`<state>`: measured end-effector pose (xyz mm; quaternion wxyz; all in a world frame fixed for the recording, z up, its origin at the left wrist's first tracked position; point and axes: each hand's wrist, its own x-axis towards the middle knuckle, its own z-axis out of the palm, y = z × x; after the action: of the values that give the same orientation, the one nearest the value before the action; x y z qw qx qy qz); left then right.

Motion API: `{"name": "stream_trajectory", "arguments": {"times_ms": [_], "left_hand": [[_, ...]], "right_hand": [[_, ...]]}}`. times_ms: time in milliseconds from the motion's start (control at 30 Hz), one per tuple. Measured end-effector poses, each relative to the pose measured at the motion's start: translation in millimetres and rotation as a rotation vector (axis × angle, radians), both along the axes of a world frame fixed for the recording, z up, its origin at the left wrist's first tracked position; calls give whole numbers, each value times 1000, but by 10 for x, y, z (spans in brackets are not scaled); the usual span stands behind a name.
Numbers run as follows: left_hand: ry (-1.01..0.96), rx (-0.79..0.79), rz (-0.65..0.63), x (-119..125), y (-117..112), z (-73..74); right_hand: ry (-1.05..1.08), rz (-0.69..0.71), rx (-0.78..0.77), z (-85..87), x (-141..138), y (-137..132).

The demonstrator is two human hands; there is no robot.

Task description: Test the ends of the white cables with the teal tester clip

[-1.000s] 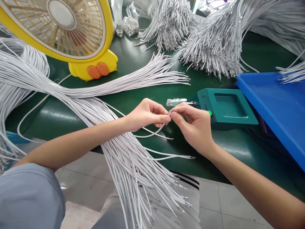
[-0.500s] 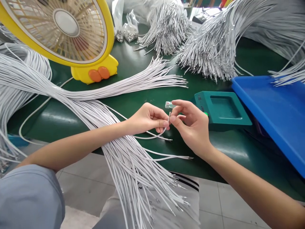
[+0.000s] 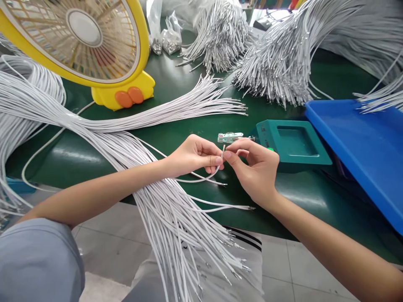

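Note:
My left hand (image 3: pixel 193 155) pinches a thin white cable (image 3: pixel 210 176) near its end, the end pointing up between my two hands. My right hand (image 3: pixel 255 165) pinches the same cable tip with thumb and forefinger. Just behind the fingertips lies a small clear plug-like clip (image 3: pixel 229 137) on a metal pin sticking out of a teal box (image 3: pixel 292 144). A thick bundle of white cables (image 3: pixel 163 209) runs under my left forearm and hangs over the table's front edge.
A yellow desk fan (image 3: pixel 94 46) stands at the back left on the green table (image 3: pixel 176 134). A blue tray (image 3: pixel 362 142) sits on the right. Heaps of white cables with metal tips (image 3: pixel 283 63) and small plastic bags (image 3: pixel 166 33) fill the back.
The cable end has been lowered a little from the clear clip and both hands have drawn slightly towards me. The clip is in full view again on the teal box's pin.

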<state>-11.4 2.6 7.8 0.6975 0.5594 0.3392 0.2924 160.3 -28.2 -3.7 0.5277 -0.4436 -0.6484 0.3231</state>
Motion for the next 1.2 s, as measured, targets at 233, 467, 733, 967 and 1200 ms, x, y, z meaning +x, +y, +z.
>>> {"name": "stream_trajectory", "arguments": {"times_ms": [233, 467, 733, 967, 1200], "left_hand": [[-5, 5, 40, 15, -4, 26], [52, 90, 37, 22, -25, 46], [249, 555, 172, 10, -142, -35], [447, 963, 73, -266, -9, 81], [128, 515, 373, -85, 130, -76]], "right_hand": [[54, 68, -109, 18, 35, 8], [-150, 56, 72, 25, 37, 24], [-83, 157, -166, 152, 49, -19], [458, 630, -876, 211, 8, -75], [-137, 279, -212, 309, 112, -63]]}}
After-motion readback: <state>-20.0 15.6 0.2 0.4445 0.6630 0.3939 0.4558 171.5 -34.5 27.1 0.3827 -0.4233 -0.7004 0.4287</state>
